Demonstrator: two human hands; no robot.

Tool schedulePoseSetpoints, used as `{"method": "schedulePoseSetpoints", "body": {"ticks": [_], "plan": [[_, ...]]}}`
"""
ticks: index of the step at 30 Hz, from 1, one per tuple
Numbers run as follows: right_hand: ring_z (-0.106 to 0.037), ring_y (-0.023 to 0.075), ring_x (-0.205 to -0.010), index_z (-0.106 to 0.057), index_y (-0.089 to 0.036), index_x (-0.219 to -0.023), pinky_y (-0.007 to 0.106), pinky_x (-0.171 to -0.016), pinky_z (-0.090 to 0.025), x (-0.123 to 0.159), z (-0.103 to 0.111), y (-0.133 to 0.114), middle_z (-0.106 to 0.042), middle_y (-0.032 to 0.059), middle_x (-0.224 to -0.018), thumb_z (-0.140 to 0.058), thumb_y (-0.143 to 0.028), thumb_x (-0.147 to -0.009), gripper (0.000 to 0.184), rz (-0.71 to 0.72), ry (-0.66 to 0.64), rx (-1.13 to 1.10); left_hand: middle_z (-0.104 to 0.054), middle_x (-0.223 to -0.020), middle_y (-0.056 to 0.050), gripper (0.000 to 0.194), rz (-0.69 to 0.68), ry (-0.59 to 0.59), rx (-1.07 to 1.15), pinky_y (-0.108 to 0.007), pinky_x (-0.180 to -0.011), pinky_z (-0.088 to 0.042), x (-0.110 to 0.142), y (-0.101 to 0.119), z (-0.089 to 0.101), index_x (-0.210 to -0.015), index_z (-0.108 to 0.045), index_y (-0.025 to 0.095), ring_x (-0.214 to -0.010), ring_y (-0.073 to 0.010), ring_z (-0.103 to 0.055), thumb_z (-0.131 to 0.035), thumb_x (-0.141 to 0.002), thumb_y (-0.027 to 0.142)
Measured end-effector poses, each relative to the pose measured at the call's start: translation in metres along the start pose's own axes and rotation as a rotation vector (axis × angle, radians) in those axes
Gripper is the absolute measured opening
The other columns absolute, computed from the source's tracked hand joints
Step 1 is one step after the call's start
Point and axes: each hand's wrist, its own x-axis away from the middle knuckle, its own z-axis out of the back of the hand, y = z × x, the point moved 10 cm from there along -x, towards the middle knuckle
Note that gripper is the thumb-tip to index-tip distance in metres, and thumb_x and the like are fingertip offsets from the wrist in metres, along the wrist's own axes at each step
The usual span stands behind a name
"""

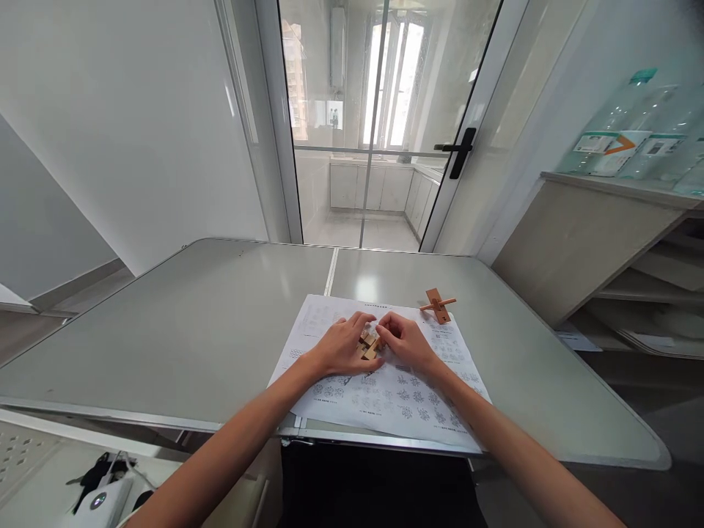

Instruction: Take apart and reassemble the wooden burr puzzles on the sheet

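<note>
A small wooden interlocking puzzle [368,346] of light blocks sits between my hands, over the printed sheet. My left hand [347,343] curls around its left side, thumb along the near edge and fingers at the far edge. On the right, my right hand [405,342] has its fingers pinched together against the puzzle's right side, at a small wooden piece partly hidden by the fingertips. Beneath both hands lies the white instruction sheet [379,400], covered in small printed diagrams.
Reddish-brown wooden pieces forming a cross [438,305] lie at the sheet's far right corner. The grey folding table [165,337] has a seam down its middle. A glass door [374,191] stands behind it. Plastic bottles [621,132] top a shelf; keys [96,473] lie lower left.
</note>
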Motion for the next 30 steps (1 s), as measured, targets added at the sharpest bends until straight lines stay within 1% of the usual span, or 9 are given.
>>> {"method": "schedulePoseSetpoints", "body": {"ticks": [3, 9, 15, 19, 21, 24, 26, 27, 30], "plan": [[-0.064, 0.0179, -0.064, -0.062, -0.021, -0.088, 0.029, -0.062, -0.049, 0.0, -0.002, 0.002, -0.069, 0.0005, -0.072, -0.06, -0.049, -0.097, 0.029, -0.004, -0.019, -0.016, -0.066, -0.124, -0.01, 0.066, -0.027, -0.03, 0.032, -0.043, -0.089, -0.052, 0.001, 0.005, -0.001, -0.131, -0.052, 0.023, -0.095, -0.0291, -0.07, -0.078, -0.078, 0.05], [-0.063, 0.0178, -0.065, -0.062, -0.022, -0.087, 0.029, -0.061, -0.05, -0.001, -0.003, 0.003, -0.067, 0.0006, -0.072, -0.054, -0.063, -0.1, 0.044, -0.02, -0.028, 0.0, -0.068, -0.116, -0.008, 0.079, -0.089, -0.124, 0.146, -0.043, -0.089, -0.052, 0.003, 0.011, -0.002, -0.138, -0.049, 0.023, -0.098, -0.0298, -0.068, -0.085, -0.074, 0.055], [-0.062, 0.0184, -0.069, -0.063, -0.021, -0.09, 0.03, -0.064, -0.049, -0.002, -0.004, 0.003, -0.067, 0.002, -0.078, -0.047, -0.065, -0.103, 0.048, -0.02, -0.023, 0.067, -0.069, -0.122, -0.01, 0.089, -0.032, -0.151, 0.253, -0.04, -0.089, -0.053, 0.004, 0.006, 0.004, -0.148, -0.044, 0.023, -0.105, -0.0303, -0.069, -0.087, -0.074, 0.049], [-0.062, 0.0183, -0.072, -0.065, -0.02, -0.103, 0.031, -0.067, -0.05, 0.002, -0.006, -0.002, -0.068, 0.0025, -0.085, -0.048, -0.06, -0.103, 0.043, -0.028, -0.107, 0.138, -0.072, -0.114, -0.008, 0.082, 0.059, -0.177, 0.259, -0.037, -0.08, -0.053, 0.006, 0.002, 0.006, -0.147, -0.048, 0.025, -0.097, -0.0294, -0.071, -0.086, -0.077, 0.046], [-0.063, 0.0174, -0.074, -0.065, -0.02, -0.11, 0.032, -0.07, -0.052, 0.01, -0.008, -0.013, -0.069, 0.0051, -0.1, -0.051, -0.056, -0.104, 0.039, -0.001, -0.187, 0.18, -0.073, -0.111, -0.008, 0.08, 0.11, -0.19, 0.256, -0.036, -0.078, -0.053, 0.01, 0.001, 0.004, -0.147, -0.047, 0.026, -0.094, -0.0289, -0.072, -0.084, -0.079, 0.045], [-0.065, 0.0177, -0.079, -0.062, -0.023, -0.126, 0.034, -0.075, -0.054, 0.029, -0.009, -0.03, -0.066, 0.0074, -0.118, -0.059, -0.051, -0.101, 0.038, 0.031, -0.297, 0.246, -0.071, -0.128, -0.011, 0.083, 0.131, -0.155, 0.298, -0.038, -0.088, -0.055, 0.021, 0.005, 0.004, -0.15, -0.044, 0.026, -0.104, -0.0296, -0.072, -0.085, -0.08, 0.041], [-0.066, 0.0214, -0.089, -0.056, -0.028, -0.141, 0.036, -0.081, -0.056, 0.045, -0.014, -0.042, -0.065, 0.0081, -0.127, -0.074, -0.048, -0.091, 0.057, 0.07, -0.369, 0.294, -0.07, -0.134, -0.011, 0.082, 0.161, -0.11, 0.317, -0.041, -0.092, -0.055, 0.031, 0.007, 0.005, -0.149, -0.045, 0.026, -0.108, -0.0301, -0.072, -0.085, -0.079, 0.039], [-0.067, 0.0236, -0.095, -0.054, -0.03, -0.145, 0.038, -0.086, -0.057, 0.051, -0.013, -0.046, -0.064, 0.0081, -0.129, -0.078, -0.046, -0.089, 0.063, 0.081, -0.363, 0.312, -0.07, -0.134, -0.011, 0.081, 0.175, -0.102, 0.317, -0.041, -0.093, -0.055, 0.037, 0.009, 0.004, -0.148, -0.047, 0.026, -0.108, -0.0303, -0.072, -0.086, -0.078, 0.036], [-0.067, 0.0255, -0.099, -0.049, -0.034, -0.152, 0.042, -0.09, -0.057, 0.068, -0.015, -0.049, -0.065, 0.0071, -0.13, -0.079, -0.037, -0.088, 0.07, 0.054, -0.327, 0.304, -0.07, -0.134, -0.01, 0.073, 0.214, -0.073, 0.31, -0.043, -0.096, -0.056, 0.052, 0.015, 0.003, -0.145, -0.051, 0.027, -0.113, -0.0308, -0.071, -0.084, -0.08, 0.033]]}}
